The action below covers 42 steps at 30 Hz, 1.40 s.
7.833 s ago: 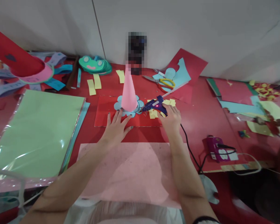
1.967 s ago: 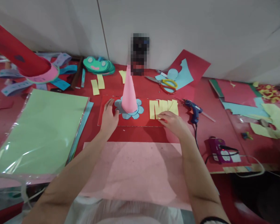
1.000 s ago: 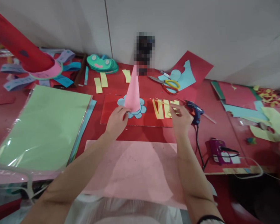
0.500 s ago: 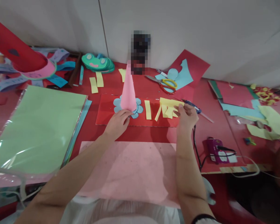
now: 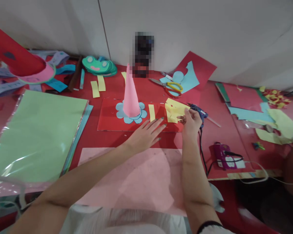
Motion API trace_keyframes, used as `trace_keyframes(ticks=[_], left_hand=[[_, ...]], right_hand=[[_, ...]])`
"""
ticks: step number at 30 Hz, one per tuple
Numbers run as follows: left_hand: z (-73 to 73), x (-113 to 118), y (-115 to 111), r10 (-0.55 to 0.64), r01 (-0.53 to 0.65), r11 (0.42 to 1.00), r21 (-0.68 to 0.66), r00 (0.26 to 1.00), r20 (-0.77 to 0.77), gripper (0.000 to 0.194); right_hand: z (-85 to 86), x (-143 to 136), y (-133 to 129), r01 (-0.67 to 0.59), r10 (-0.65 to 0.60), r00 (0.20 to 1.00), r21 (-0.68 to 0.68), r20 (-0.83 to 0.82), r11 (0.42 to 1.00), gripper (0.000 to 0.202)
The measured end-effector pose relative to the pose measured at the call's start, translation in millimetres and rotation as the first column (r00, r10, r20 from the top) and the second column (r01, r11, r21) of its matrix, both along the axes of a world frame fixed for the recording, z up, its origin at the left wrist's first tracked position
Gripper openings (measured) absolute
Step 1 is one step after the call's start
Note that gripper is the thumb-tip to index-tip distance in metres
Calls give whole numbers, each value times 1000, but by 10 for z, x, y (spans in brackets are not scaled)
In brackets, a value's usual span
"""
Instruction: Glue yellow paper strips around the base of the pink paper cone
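My left hand is spread over the front edge of a red board, its fingers reaching toward a yellow paper strip. My right hand pinches the right side of a yellow paper piece, which lies over other yellow pieces on the board. Left of my hands, a pink paper cone stands upright on a blue paper flower. Just beyond my right hand lies a blue glue gun, partly hidden by that hand.
Yellow-and-red-handled scissors lie behind the board near blue paper scraps. Plastic-wrapped green paper is at left. A pink sheet lies in front. A purple box with cables sits at right. Green frog cutouts are stacked behind.
My left hand has left the base of the cone and moved right, its fingers spreading. My right hand still pinches the yellow paper, which has shifted and tilted slightly.
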<state>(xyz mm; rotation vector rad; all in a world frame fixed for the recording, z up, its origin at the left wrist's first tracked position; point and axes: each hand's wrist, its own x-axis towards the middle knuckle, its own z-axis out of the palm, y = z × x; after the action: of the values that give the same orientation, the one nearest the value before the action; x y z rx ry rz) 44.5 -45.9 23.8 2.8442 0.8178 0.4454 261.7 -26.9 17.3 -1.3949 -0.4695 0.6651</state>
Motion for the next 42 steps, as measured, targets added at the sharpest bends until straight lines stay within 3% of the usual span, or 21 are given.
trace_keyframes(ticks=[5, 11, 17, 22, 25, 27, 29, 32, 34, 36, 39, 42], left_hand=[[18, 413, 113, 51, -58, 997, -59, 992, -117, 55], [-71, 730, 248, 57, -98, 983, -153, 965, -255, 59], [-83, 808, 255, 69, -133, 965, -228, 961, -268, 61], [-45, 827, 264, 48, -143, 943, -301, 952, -302, 60], [-3, 812, 255, 38, -127, 949, -287, 954, -298, 58], [33, 726, 212, 31, -90, 967, -238, 970, -241, 54], [60, 546, 146, 24, -43, 987, -152, 992, -125, 47], [52, 119, 66, -22, 21, 998, -53, 1000, -15, 37], [10, -202, 60, 72, -72, 997, 1, 996, 56, 29], [-47, -479, 96, 231, -242, 969, 41, 956, 179, 28], [-124, -720, 177, 427, -438, 898, -37, 850, 309, 27], [-167, -759, 220, 507, -480, 861, -167, 794, 335, 27]], right_hand=[[60, -48, -30, 12, -12, 1000, -17, 2, 1000, 52], [109, -32, -55, 37, -38, 997, 19, 61, 999, 46], [236, -50, -109, 133, -186, 962, 254, 201, 958, 35], [300, -182, -151, 99, -229, 927, 396, 296, 913, 32], [254, -240, -172, 19, -174, 920, 402, 351, 915, 28], [198, -269, -197, -93, -73, 893, 341, 445, 936, 22], [137, -302, -231, -250, 76, 811, 226, 581, 941, 13], [61, -368, -284, -523, 341, 599, 31, 725, 852, 14], [23, -417, -309, -658, 472, 477, -55, 741, 751, 20], [-10, -458, -324, -729, 546, 407, -100, 732, 677, 23], [-41, -493, -330, -762, 576, 363, -123, 732, 636, 25], [-35, -504, -338, -773, 591, 356, -127, 723, 621, 25]])
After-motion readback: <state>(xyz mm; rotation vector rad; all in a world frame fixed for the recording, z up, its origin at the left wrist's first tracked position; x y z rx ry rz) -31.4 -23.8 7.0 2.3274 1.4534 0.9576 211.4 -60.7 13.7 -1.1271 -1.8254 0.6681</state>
